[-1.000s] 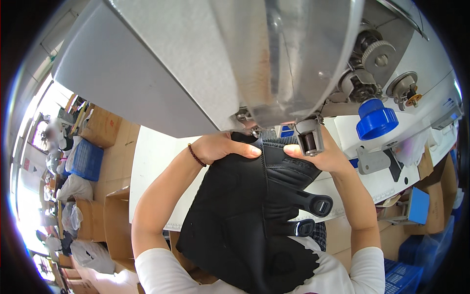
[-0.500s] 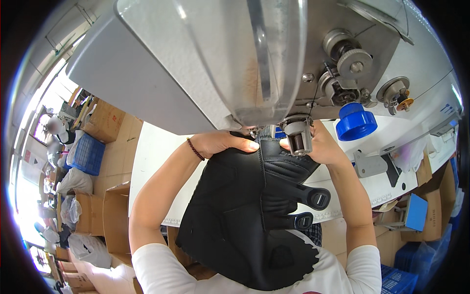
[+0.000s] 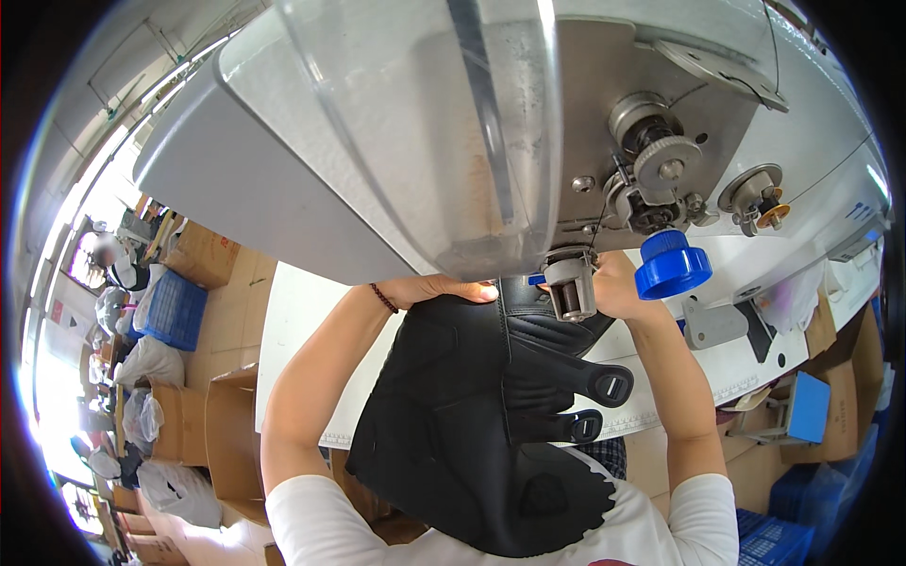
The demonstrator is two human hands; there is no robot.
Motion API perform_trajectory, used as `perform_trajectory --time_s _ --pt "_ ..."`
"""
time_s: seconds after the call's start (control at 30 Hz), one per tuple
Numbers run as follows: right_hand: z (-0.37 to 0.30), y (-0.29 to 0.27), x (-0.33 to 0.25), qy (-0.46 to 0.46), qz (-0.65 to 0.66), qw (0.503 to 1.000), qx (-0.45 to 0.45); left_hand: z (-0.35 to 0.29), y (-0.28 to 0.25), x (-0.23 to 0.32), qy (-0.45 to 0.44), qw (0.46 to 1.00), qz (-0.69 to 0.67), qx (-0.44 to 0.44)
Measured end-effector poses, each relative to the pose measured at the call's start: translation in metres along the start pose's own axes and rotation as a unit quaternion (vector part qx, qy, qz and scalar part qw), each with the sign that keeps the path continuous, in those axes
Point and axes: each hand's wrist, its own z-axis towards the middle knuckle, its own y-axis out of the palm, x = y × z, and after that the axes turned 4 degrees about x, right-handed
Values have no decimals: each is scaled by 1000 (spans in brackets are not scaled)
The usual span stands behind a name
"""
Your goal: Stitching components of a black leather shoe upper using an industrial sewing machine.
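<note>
A black leather boot upper [image 3: 434, 396] with a scalloped lower edge hangs from the machine bed toward my lap. Two straps with dark oval end tabs [image 3: 609, 385] stick out to its right. My left hand [image 3: 436, 291] grips its upper left edge, thumb on top beside the long seam and the other fingers hidden under the machine head. At the upper right edge, my right hand [image 3: 615, 288] holds the upper too, partly covered by a metal machine part [image 3: 570, 288]. The sewing machine [image 3: 396, 141] hides the needle area.
A blue knob [image 3: 672, 266] and tension discs [image 3: 668, 162] stick out from the machine. The white table [image 3: 307, 363] has a ruler scale along its near edge. Cardboard boxes [image 3: 236, 443] and a blue crate [image 3: 175, 309] stand left; a blue-topped stool [image 3: 807, 413] stands right.
The machine head sits lower and further left in the picture, and covers more of both hands. My right thumb, seen before, is now mostly hidden. The boot upper has barely moved.
</note>
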Motion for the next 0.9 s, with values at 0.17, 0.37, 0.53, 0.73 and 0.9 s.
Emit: perform_trajectory --time_s 0.17,0.37,0.53,0.73,0.9 --pt "1 1 -1 48 18 998 18 3 -2 -1 41 997 66 29" --pt "2 2 0 16 -38 999 20 4 -5 -4 42 999 3 5" --pt "0 4 1 21 -78 995 57 3 -6 -5 -34 999 -36 9" --pt "-8 12 -2 9 -122 987 100 1 -7 0 -45 988 148 18" --pt "-21 20 -3 13 -105 988 116 -26 5 14 115 883 426 160"
